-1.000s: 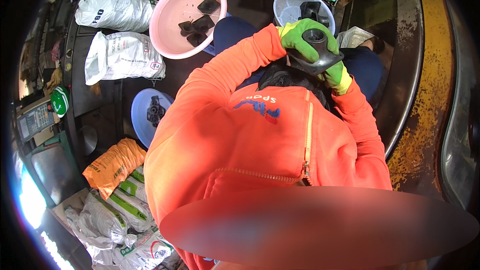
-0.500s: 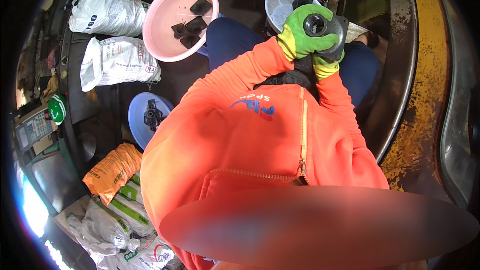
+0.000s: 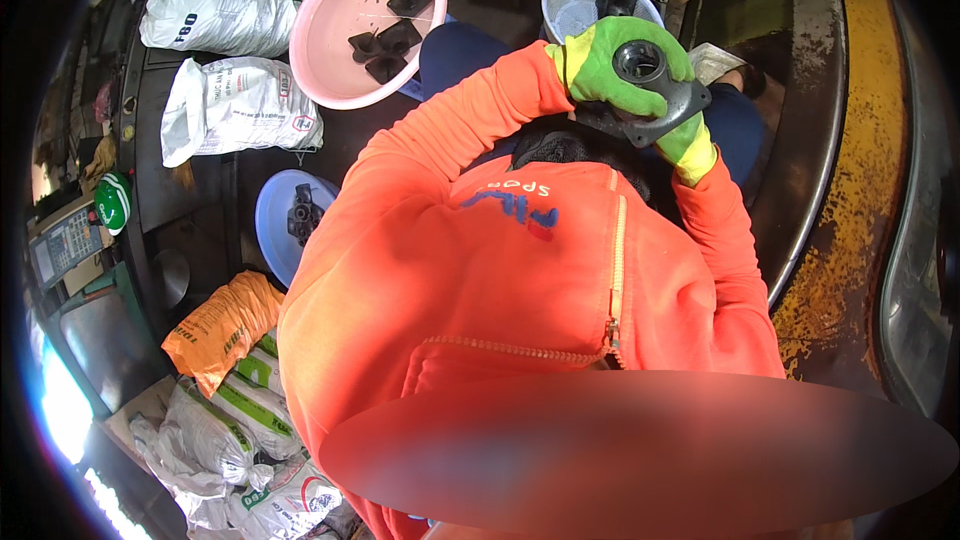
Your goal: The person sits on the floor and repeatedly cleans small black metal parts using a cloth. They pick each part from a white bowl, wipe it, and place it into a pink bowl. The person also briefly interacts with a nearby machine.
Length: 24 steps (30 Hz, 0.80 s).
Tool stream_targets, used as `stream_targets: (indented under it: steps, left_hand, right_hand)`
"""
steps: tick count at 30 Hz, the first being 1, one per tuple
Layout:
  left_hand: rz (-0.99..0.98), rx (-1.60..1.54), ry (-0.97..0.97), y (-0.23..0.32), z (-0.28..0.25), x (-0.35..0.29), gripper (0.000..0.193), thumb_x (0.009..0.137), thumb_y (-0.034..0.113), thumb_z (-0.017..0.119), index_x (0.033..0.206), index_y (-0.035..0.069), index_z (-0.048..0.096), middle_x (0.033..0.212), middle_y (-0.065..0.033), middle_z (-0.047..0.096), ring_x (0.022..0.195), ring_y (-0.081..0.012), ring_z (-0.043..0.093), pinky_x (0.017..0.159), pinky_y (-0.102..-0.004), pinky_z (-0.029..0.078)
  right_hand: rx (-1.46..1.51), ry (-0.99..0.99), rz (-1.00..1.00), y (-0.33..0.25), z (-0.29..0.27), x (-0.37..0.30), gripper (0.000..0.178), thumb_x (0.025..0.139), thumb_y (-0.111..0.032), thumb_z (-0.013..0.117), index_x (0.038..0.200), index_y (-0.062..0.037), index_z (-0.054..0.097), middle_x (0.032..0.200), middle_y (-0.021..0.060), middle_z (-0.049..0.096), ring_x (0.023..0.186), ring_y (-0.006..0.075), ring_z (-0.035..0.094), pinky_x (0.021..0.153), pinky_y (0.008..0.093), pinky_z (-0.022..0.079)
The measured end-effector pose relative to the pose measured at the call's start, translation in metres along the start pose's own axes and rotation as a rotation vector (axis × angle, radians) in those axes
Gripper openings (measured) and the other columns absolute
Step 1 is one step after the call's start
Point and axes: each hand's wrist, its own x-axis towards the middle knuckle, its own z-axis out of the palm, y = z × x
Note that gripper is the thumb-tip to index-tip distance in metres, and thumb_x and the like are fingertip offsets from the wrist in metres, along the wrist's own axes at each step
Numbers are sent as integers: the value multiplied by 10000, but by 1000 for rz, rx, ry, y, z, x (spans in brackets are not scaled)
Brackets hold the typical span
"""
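Both my hands wear green and yellow gloves and hold one dark metal flange part [image 3: 655,105] with a round bore in front of my chest. My left hand [image 3: 600,65] wraps over the part's top and left side, next to the bore. Under its lower right edge sits my right hand [image 3: 690,145], with the flat plate resting on it. Orange sleeves lead back from both hands. The underside of the part is hidden.
A pink basin [image 3: 330,50] with several black parts lies at the upper left. A pale blue basket [image 3: 570,5] holds one black part beyond my hands. A blue bowl [image 3: 270,230], white sacks [image 3: 235,105] and an orange sack [image 3: 215,325] lie left. A rusty yellow curved rim [image 3: 850,200] runs along the right.
The part rose a little in both hands and has been turned, so its flat plate now sticks out to the lower right. Both hands kept hold of it.
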Motion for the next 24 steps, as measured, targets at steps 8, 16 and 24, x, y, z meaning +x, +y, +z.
stream_targets:
  steps: [8, 16, 24]
  left_hand:
    - [125, -236, -522, -13, -14, 14, 464, 576, 119, 771, 1011, 33, 633, 1117, -125, 633, 1086, -306, 579, 1032, -468, 369]
    - [-32, 485, 103, 7, -29, 27, 741, 615, 206, 789, 1283, 35, 519, 1300, -126, 532, 1203, -254, 514, 1009, -369, 417]
    - [72, 144, 578, -31, 28, 9, 525, 629, 224, 871, 1066, 41, 644, 1080, -98, 669, 967, -207, 648, 872, -322, 517]
  right_hand:
    - [697, -92, 373, 3, 29, -27, 627, 794, -138, 740, 1356, -86, 467, 1272, 61, 550, 1091, 189, 569, 894, 333, 489]
    - [397, 316, 307, 30, 21, 2, 426, 851, -206, 677, 1203, -9, 539, 1165, 131, 603, 1052, 272, 602, 879, 375, 486]
    - [73, 565, 218, 21, 43, 6, 328, 826, -190, 640, 1115, -35, 618, 1034, 91, 654, 930, 237, 640, 741, 324, 502]
